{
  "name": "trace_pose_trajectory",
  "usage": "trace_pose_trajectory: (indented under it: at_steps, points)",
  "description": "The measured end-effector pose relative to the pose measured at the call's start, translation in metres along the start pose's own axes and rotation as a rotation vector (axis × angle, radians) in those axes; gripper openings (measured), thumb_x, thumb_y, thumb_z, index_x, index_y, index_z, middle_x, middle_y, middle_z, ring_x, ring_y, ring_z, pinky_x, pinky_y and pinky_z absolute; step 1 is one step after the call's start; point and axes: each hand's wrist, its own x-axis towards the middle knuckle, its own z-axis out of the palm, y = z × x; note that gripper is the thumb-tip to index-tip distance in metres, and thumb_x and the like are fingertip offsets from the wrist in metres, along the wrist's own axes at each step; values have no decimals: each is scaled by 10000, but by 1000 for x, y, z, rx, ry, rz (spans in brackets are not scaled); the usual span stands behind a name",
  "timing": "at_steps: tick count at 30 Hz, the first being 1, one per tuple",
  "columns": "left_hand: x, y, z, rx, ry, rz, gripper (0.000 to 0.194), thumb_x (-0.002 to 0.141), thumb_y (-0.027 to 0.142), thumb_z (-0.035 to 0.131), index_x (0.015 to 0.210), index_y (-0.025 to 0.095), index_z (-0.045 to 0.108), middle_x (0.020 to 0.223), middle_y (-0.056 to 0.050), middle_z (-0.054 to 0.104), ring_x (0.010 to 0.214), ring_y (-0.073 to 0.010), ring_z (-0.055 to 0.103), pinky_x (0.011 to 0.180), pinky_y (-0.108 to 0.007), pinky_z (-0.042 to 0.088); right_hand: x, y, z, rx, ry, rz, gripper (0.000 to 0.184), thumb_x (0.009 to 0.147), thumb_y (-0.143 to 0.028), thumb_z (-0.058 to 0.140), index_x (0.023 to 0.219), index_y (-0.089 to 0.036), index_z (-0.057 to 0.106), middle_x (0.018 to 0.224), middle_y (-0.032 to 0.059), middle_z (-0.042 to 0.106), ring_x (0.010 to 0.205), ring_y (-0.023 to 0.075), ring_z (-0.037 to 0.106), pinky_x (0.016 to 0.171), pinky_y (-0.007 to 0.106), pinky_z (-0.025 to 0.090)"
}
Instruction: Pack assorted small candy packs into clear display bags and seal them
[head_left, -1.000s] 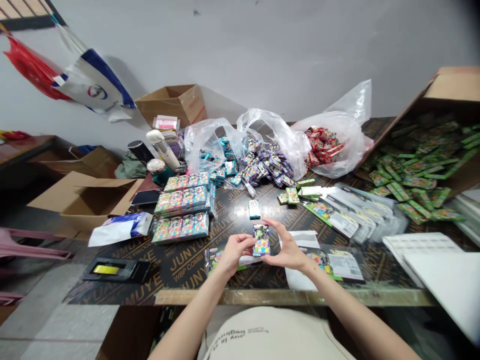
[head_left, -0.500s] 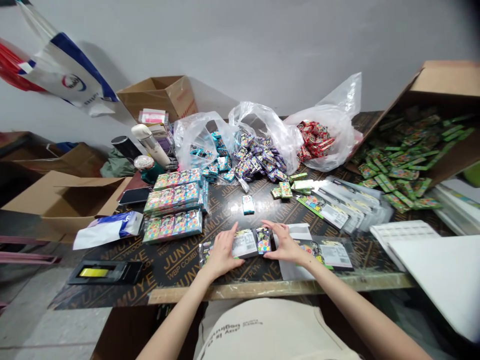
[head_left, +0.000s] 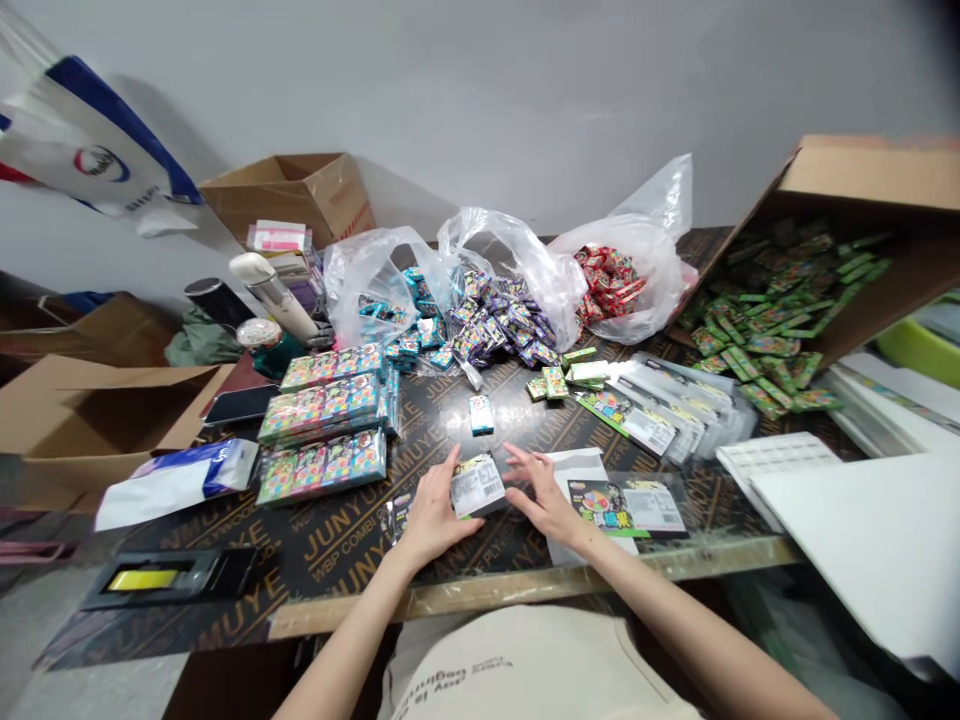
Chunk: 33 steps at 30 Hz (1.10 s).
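Packet (head_left: 478, 486) near the counter's (head_left: 341, 613) front edge — likely light, slick, easily creased; grip long edges. Left hand (head_left: 433, 508) widely spans it, hold unclear — right hand (head_left: 545, 495) half-open, empty.

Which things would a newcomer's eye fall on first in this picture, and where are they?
Probably the bright heaps along the back, in and around clear bags: blue boxes, purple boxes and red boxes, from left to right. At the right, an open carton holds green boxes. Front and centre, the left hand touches a printed pouch, the right hand near its other end.
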Motion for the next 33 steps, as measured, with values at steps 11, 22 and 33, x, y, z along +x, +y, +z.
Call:
trace_pose_trajectory:
  at_steps: [11,22,33]
  points:
    - [-9,-13,18,116,-135,60,895,567,275,701,1354,248,276,1214,-79,463,1129,-276,389,988,-436,278,101,96,-59,-472,453,453,702,664,-444,623,1269,-169,395,1098,154,527,1023,331,480,833,455,357]
    - [14,19,-5,-535,43,-270,552,687,401,634,1179,179,522,1081,-92,590,982,-225,543,880,-392,411,63,15,-50,343,-237,-53,662,683,-200,637,1280,-224,351,1139,66,557,1045,206,529,900,349,400]
    - [25,44,10,-1160,47,-626,291,567,355,744,657,115,608,636,-4,618,539,-91,556,548,-216,443,28,-12,-31,48,-89,-134,933,601,-392,723,1366,-230,216,1383,99,316,1267,279,286,1040,440,221]
